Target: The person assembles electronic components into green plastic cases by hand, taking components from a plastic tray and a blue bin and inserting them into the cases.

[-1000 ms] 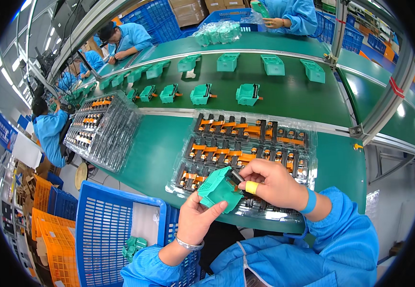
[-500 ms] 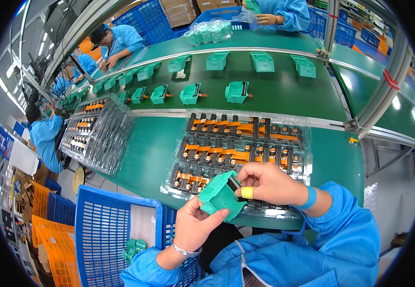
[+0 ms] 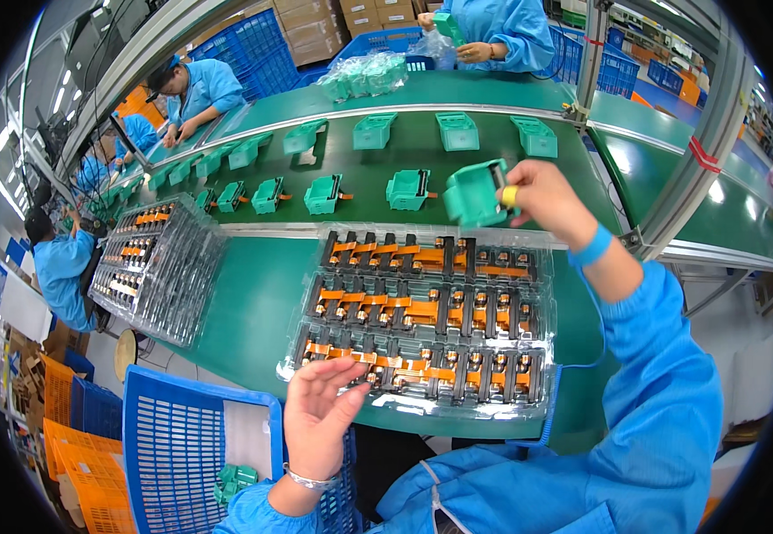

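My right hand (image 3: 542, 200), a yellow wrap on one finger, grips a green plastic housing (image 3: 472, 192) by its right side. The housing hangs over the near edge of the belt, and a black part shows along its right edge. My left hand (image 3: 317, 423) holds nothing, fingers apart, at the lower left corner of a clear plastic tray (image 3: 404, 403). In that tray lie rows of black parts with orange ribbon cables (image 3: 413, 307).
Two rows of green housings (image 3: 371, 132) line the green conveyor belt (image 3: 368, 167). Stacked clear trays (image 3: 159, 276) stand left of the work table (image 3: 248, 289). A blue basket (image 3: 186, 396) holds green pieces. Co-workers (image 3: 199, 93) sit along the line; a metal post (image 3: 693, 151) rises at right.
My right hand has carried the green housing up and away from my body, toward the belt. My left hand has let go of it and moved slightly down and left. The view has shifted.
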`<action>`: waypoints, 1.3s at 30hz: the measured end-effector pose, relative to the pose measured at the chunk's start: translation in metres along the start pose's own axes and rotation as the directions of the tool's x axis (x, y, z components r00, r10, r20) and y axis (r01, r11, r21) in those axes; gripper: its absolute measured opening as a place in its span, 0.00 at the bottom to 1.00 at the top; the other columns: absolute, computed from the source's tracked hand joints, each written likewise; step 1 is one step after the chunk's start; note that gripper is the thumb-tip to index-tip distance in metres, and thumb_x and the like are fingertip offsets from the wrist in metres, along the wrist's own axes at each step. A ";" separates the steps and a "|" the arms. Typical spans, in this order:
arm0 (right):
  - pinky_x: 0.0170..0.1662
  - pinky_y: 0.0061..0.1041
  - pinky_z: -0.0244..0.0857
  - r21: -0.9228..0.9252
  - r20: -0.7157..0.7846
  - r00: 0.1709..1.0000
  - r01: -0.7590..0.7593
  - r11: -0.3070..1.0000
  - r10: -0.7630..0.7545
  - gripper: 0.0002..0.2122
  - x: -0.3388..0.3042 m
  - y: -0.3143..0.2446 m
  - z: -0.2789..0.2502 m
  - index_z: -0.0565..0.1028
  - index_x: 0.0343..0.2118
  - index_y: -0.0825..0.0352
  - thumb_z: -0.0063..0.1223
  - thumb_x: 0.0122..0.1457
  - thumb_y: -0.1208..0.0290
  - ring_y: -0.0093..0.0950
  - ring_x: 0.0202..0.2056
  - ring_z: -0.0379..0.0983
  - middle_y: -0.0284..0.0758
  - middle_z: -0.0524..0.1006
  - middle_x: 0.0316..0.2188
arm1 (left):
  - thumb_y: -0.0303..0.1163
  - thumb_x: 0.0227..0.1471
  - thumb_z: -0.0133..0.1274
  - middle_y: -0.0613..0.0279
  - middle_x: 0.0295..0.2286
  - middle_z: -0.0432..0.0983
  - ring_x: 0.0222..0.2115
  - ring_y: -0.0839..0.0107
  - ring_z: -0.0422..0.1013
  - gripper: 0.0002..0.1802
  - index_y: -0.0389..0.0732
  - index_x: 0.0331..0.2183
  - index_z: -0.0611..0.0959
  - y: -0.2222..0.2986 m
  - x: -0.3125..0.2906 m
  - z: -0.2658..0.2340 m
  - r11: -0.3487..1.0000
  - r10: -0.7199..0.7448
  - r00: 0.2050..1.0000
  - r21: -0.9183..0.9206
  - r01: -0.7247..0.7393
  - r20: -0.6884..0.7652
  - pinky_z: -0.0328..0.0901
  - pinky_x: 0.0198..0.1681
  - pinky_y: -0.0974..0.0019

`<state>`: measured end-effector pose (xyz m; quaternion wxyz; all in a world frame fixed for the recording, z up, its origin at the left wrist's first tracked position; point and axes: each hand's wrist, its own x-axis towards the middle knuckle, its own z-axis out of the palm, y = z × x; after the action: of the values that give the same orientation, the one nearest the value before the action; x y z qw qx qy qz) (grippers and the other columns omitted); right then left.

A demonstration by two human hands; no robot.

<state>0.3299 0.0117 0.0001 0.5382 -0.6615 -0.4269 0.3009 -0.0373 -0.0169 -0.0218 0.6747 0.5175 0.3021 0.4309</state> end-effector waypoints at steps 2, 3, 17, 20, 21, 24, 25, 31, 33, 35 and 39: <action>0.19 0.23 0.70 -0.052 -0.135 0.984 -0.126 0.991 0.118 0.06 0.033 0.025 -0.020 0.70 0.26 0.74 0.53 0.48 0.77 0.25 0.18 0.68 0.35 0.69 0.20 | 0.18 0.46 0.52 0.53 0.41 0.68 0.44 0.61 0.67 0.19 0.37 0.41 0.67 0.002 0.005 -0.001 0.999 0.032 0.999 0.018 -0.032 -0.043 0.65 0.46 0.59; 0.19 0.25 0.70 -0.026 -0.131 0.971 -0.206 0.978 0.201 0.06 0.047 0.040 -0.024 0.70 0.27 0.75 0.53 0.49 0.77 0.27 0.18 0.69 0.37 0.69 0.20 | 0.18 0.46 0.51 0.53 0.41 0.69 0.43 0.62 0.68 0.18 0.37 0.40 0.67 0.001 0.005 -0.003 0.999 0.051 0.997 0.008 -0.050 -0.053 0.66 0.45 0.60; 0.26 0.31 0.71 -0.143 -0.062 0.903 -0.431 0.891 0.426 0.13 0.088 0.076 0.003 0.71 0.29 0.76 0.60 0.48 0.70 0.32 0.26 0.72 0.41 0.72 0.26 | 0.20 0.48 0.50 0.59 0.37 0.70 0.38 0.68 0.70 0.14 0.40 0.39 0.68 0.000 0.013 -0.016 0.999 0.031 0.975 0.018 -0.027 -0.221 0.68 0.41 0.65; 0.33 0.28 0.68 -0.540 -0.038 0.990 0.092 0.836 -0.133 0.10 0.054 0.065 -0.012 0.73 0.31 0.71 0.58 0.48 0.71 0.28 0.29 0.73 0.37 0.75 0.27 | 0.20 0.48 0.49 0.60 0.38 0.70 0.38 0.70 0.69 0.14 0.40 0.39 0.69 0.006 0.014 -0.026 0.999 0.047 0.971 0.009 -0.046 -0.235 0.68 0.40 0.66; 0.37 0.26 0.66 -0.475 0.132 0.985 0.162 0.865 -0.112 0.08 0.037 0.046 -0.010 0.74 0.31 0.67 0.55 0.47 0.73 0.27 0.31 0.72 0.35 0.76 0.28 | 0.21 0.49 0.49 0.61 0.38 0.70 0.38 0.70 0.69 0.14 0.40 0.39 0.69 0.012 0.011 -0.035 0.996 0.093 0.955 0.040 -0.086 -0.280 0.68 0.40 0.66; 0.37 0.28 0.66 -0.334 0.629 0.763 0.438 0.835 -0.149 0.06 -0.022 0.015 -0.025 0.75 0.30 0.66 0.51 0.47 0.78 0.31 0.32 0.72 0.36 0.75 0.28 | 0.21 0.50 0.47 0.62 0.38 0.70 0.36 0.73 0.69 0.13 0.40 0.40 0.70 0.024 0.007 -0.071 0.977 0.213 0.913 0.102 -0.189 -0.348 0.67 0.39 0.68; 0.38 0.28 0.66 -0.346 0.738 0.644 0.617 0.707 -0.201 0.07 -0.038 0.016 -0.030 0.75 0.30 0.65 0.50 0.46 0.79 0.31 0.34 0.71 0.34 0.74 0.28 | 0.21 0.50 0.47 0.62 0.38 0.71 0.36 0.73 0.69 0.13 0.40 0.40 0.70 0.028 0.002 -0.088 0.972 0.233 0.891 0.128 -0.198 -0.389 0.67 0.39 0.69; 0.36 0.32 0.64 -0.336 0.808 0.454 0.878 0.341 -0.375 0.12 -0.074 0.021 0.003 0.74 0.31 0.60 0.54 0.39 0.77 0.34 0.37 0.66 0.33 0.69 0.32 | 0.21 0.49 0.48 0.60 0.37 0.70 0.35 0.72 0.69 0.12 0.39 0.39 0.69 0.034 -0.078 -0.203 0.940 0.317 0.588 0.331 -0.089 -0.744 0.67 0.36 0.71; 0.34 0.33 0.63 -0.403 0.816 0.466 0.883 0.241 -0.343 0.13 -0.079 0.017 0.012 0.74 0.30 0.60 0.54 0.37 0.76 0.36 0.34 0.66 0.35 0.69 0.31 | 0.22 0.48 0.48 0.60 0.36 0.71 0.34 0.72 0.70 0.13 0.38 0.39 0.70 0.024 -0.112 -0.241 0.924 0.303 0.480 0.377 0.062 -0.823 0.67 0.35 0.71; 0.34 0.34 0.63 -0.405 0.816 0.445 0.896 0.184 -0.368 0.14 -0.083 0.019 0.009 0.74 0.30 0.60 0.53 0.34 0.77 0.36 0.34 0.66 0.35 0.69 0.31 | 0.23 0.47 0.49 0.59 0.34 0.72 0.32 0.72 0.70 0.12 0.38 0.38 0.71 -0.001 -0.155 -0.285 0.901 0.252 0.474 0.383 0.203 -0.844 0.67 0.34 0.71; 0.35 0.27 0.63 -0.374 0.644 0.634 0.749 0.548 -0.427 0.08 -0.084 0.027 0.006 0.74 0.30 0.65 0.51 0.44 0.80 0.32 0.34 0.67 0.37 0.70 0.33 | 0.33 0.43 0.56 0.55 0.31 0.75 0.32 0.67 0.72 0.14 0.37 0.34 0.77 -0.062 -0.266 -0.354 0.409 -0.020 0.586 0.528 0.744 -0.810 0.67 0.36 0.68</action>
<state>0.2936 -0.0613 -0.0331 0.2391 -0.5092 -0.8216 0.0923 -0.4410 -0.1054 -0.1909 0.2535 0.4728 0.8196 0.2012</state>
